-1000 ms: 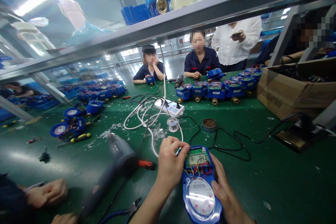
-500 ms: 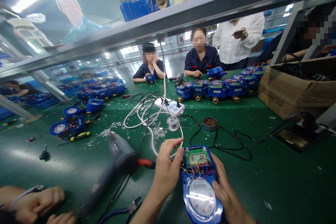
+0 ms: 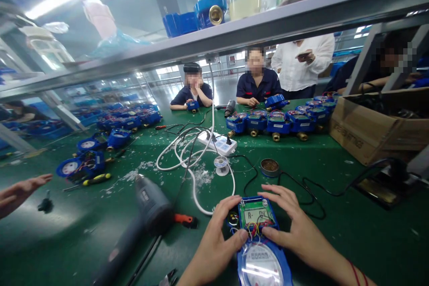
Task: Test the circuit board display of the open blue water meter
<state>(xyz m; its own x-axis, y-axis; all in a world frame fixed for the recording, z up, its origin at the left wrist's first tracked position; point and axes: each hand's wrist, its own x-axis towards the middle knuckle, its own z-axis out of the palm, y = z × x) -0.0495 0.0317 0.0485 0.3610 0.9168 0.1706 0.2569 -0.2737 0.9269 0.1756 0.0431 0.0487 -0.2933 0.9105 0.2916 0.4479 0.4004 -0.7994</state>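
Observation:
In front of me on the green bench [image 3: 208, 259] lies a blue water meter [image 3: 261, 261], its round dial towards me. Its open top housing shows a circuit board with a small LCD screen [image 3: 255, 216], and loose red, yellow and white wires below it. My left hand [image 3: 219, 239] grips the left side of this housing, thumb near the wires. My right hand [image 3: 298, 228] holds the right side, fingertips by the top edge and thumb over the wires. A small round dark part [image 3: 233, 219] sits beside the left fingers.
A heat gun [image 3: 154, 205] and an orange-handled tool [image 3: 186, 220] lie left of me. Beyond are a solder spool [image 3: 221, 165], power strip [image 3: 217, 142], round tin [image 3: 270, 167] and soldering-iron stand [image 3: 385, 185]. Another person's hand [image 3: 25, 192] reaches in from the left. A shelf [image 3: 187, 42] crosses overhead.
My right hand has moved up from the meter's lower side to its housing. My left fingers have come onto the housing. The other person's hand at left has lifted and opened.

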